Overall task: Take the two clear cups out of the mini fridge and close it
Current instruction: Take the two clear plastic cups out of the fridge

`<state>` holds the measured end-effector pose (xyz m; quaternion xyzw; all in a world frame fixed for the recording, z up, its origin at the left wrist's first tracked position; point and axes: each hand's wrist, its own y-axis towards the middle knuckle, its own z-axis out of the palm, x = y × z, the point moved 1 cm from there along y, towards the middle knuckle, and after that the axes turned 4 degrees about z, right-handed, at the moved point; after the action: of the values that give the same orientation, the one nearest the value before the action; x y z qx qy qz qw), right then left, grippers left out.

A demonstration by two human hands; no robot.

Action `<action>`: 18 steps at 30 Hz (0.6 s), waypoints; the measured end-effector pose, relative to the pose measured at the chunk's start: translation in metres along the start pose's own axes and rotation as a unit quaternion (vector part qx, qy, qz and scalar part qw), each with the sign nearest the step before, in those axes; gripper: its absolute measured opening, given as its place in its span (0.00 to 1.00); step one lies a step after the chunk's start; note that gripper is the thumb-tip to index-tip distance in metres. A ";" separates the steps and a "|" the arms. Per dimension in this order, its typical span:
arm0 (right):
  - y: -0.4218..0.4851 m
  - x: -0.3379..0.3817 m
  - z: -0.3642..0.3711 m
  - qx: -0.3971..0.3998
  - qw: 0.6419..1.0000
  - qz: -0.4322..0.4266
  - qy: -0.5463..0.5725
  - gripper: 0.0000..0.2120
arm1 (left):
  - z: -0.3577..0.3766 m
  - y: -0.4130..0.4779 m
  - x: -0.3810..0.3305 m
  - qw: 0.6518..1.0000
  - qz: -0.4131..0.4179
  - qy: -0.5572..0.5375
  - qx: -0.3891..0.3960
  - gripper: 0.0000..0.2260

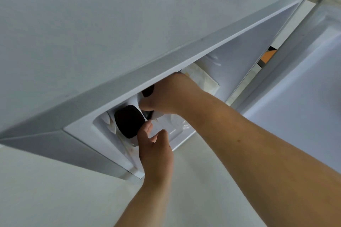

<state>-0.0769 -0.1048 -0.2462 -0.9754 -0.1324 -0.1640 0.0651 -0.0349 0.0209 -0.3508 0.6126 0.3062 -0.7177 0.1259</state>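
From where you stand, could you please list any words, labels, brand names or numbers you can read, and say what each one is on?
None: no readable text shows in this view.
Mini fridge: plain white top and inner walls, no label or brand visible.
Two cups, near cup and far cup: dark tops, no print to make out.
Open door: bare inner liner, no writing.
Pale packet inside the fridge: no lettering visible.

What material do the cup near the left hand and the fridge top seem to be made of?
The cup looks like clear, thin plastic: a pale see-through wall shows around its dark contents, though glass cannot be excluded. The fridge top looks like painted sheet metal or hard plastic, pale grey with a dull satin finish and no sharp reflections.
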 end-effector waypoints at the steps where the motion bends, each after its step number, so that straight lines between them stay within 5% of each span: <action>1: 0.000 -0.007 0.002 -0.005 1.000 0.015 0.000 0.21 | 0.001 0.003 0.002 1.000 -0.007 0.006 0.008 0.19; 7: 0.000 -0.028 0.040 0.038 0.998 0.044 -0.010 0.39 | 0.007 0.010 0.026 0.995 -0.003 0.075 0.063 0.24; 18: -0.001 -0.023 0.084 0.086 0.996 0.029 -0.009 0.42 | 0.001 0.020 0.048 0.990 -0.018 0.126 0.067 0.31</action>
<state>-0.0732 -0.0950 -0.3329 -0.9710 -0.1180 -0.1410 0.1527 -0.0347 0.0138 -0.4021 0.6994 0.2818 -0.6561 0.0316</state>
